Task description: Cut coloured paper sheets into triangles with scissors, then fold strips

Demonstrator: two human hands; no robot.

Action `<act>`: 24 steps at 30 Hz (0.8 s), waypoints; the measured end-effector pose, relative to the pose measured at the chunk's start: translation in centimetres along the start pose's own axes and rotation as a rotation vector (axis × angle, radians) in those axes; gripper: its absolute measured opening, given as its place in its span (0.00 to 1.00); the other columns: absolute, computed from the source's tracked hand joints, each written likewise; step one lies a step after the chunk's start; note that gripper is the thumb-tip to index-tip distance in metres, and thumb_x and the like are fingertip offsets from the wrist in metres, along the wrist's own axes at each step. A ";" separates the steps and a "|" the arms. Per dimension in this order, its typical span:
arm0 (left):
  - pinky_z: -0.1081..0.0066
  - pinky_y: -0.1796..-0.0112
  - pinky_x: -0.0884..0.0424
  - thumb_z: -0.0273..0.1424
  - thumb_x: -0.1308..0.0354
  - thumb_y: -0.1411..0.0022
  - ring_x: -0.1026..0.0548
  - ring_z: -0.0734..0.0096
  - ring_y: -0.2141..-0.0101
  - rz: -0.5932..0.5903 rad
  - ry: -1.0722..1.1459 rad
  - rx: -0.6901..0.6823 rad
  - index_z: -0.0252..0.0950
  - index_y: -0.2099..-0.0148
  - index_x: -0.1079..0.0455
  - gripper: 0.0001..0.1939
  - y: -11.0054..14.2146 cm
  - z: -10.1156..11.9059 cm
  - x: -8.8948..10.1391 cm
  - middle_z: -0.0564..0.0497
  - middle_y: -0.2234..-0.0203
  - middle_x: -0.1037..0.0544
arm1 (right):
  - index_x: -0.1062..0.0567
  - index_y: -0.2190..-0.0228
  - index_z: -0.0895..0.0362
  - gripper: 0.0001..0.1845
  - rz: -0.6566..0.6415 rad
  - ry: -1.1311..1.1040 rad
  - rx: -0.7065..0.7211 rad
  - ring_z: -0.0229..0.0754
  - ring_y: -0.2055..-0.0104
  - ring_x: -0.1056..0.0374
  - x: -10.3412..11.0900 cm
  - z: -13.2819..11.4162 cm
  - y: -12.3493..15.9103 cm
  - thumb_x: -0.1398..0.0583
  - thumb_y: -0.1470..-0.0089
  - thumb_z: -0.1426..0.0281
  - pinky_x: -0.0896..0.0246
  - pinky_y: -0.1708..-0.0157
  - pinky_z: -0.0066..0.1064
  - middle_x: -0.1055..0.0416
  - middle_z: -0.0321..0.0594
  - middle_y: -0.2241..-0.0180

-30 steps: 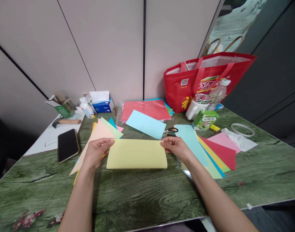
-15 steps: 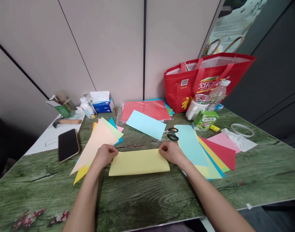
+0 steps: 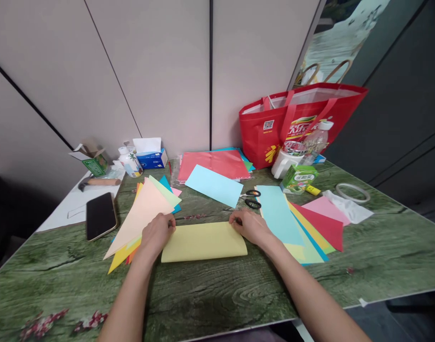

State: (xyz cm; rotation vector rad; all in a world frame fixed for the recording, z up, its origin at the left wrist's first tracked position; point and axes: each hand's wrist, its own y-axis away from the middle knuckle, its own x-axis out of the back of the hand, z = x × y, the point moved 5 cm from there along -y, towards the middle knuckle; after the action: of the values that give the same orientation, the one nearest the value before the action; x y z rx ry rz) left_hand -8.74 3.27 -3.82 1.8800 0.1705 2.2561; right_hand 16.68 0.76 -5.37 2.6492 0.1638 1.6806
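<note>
A yellow sheet of paper (image 3: 204,243), bent over on itself with a rounded fold along its near side, lies in front of me. My left hand (image 3: 159,232) pinches its far left corner. At the far right corner, my right hand (image 3: 249,225) grips the paper between thumb and fingers. Left of my left hand is a fan of coloured sheets, a peach sheet (image 3: 141,216) on top. Beyond the yellow paper lie a light blue sheet (image 3: 214,185) and black-handled scissors (image 3: 253,204), whose blades are partly hidden. Another light blue sheet (image 3: 279,213) tops the fan beside my right hand.
A phone (image 3: 100,216) and a hammer (image 3: 101,182) lie at the left. Behind stand a bottle (image 3: 131,162), a tissue box (image 3: 152,159) and a pack of red paper (image 3: 213,164). On the right are a red bag (image 3: 255,135), a white mug (image 3: 283,164) and a green carton (image 3: 298,179).
My right hand has shifted slightly left along the paper's far edge, and the paper sits a little lower and flatter. The whole view has moved a little.
</note>
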 end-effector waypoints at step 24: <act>0.58 0.61 0.29 0.35 0.47 0.39 0.28 0.64 0.60 0.024 -0.427 -0.186 0.34 0.51 0.35 0.16 4.1 7.1 -2.4 0.46 0.55 0.29 | 0.33 0.54 0.59 0.15 -0.289 0.444 0.178 0.44 0.57 0.32 -2.1 -9.8 2.0 0.44 0.43 0.67 0.34 0.60 0.41 0.33 0.44 0.53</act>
State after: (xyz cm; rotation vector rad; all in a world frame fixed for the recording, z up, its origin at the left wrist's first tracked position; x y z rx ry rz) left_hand -1.66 -1.54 -3.92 2.2060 -0.1227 1.7568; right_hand 7.08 -1.93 -2.98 2.1676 0.6864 2.1942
